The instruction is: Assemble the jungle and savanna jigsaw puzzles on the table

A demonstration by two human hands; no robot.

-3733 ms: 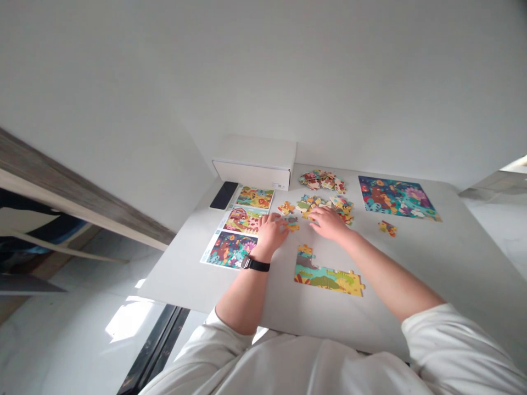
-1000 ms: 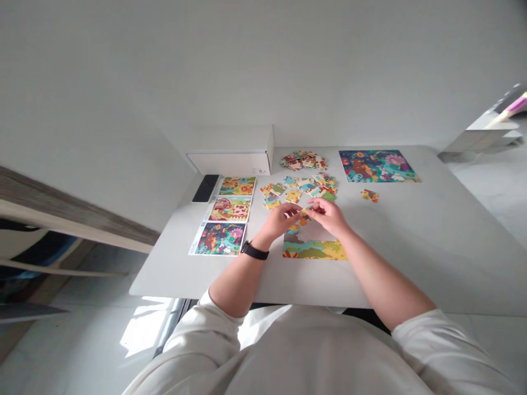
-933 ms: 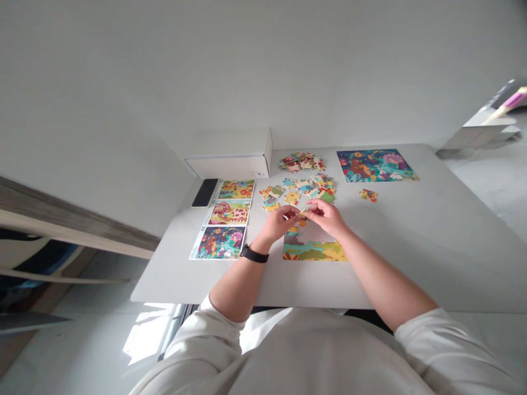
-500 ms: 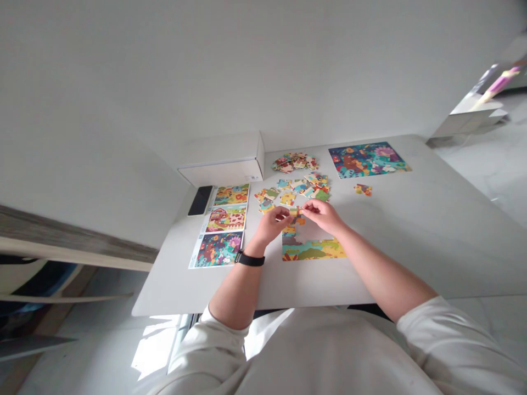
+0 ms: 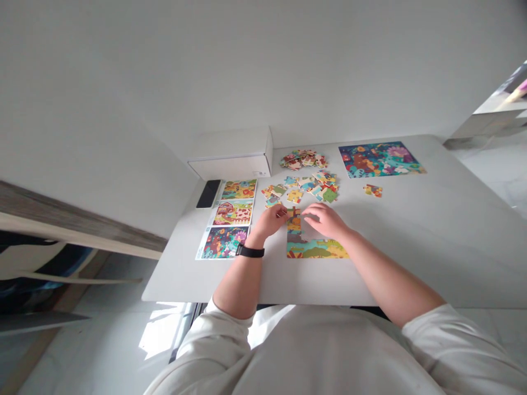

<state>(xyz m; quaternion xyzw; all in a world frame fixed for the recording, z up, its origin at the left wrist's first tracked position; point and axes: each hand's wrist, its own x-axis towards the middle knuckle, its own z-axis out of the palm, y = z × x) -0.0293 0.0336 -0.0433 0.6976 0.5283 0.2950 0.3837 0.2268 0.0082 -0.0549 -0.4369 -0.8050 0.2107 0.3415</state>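
Observation:
My left hand [image 5: 269, 221] has its fingertips pinched on a jigsaw piece [image 5: 293, 212] at the top of a narrow column of the part-built puzzle [image 5: 317, 249]. My right hand [image 5: 324, 220] lies relaxed just right of that column, fingers apart, holding nothing. Loose jigsaw pieces [image 5: 302, 189] are scattered above my hands, with a heap of more pieces [image 5: 303, 159] behind them. A finished jigsaw [image 5: 381, 159] lies at the far right, and a small joined cluster of pieces [image 5: 373, 190] lies below it.
Several picture cards [image 5: 233, 219] lie in a column left of my left hand, beside a black phone [image 5: 208, 193]. A white box [image 5: 230, 154] stands at the far edge of the pale table [image 5: 411, 269]. A wall rises behind the table.
My right hand has let go of the piece and moved right, away from my left hand. The piece now sits on the column of the part-built puzzle, under my left fingertips.

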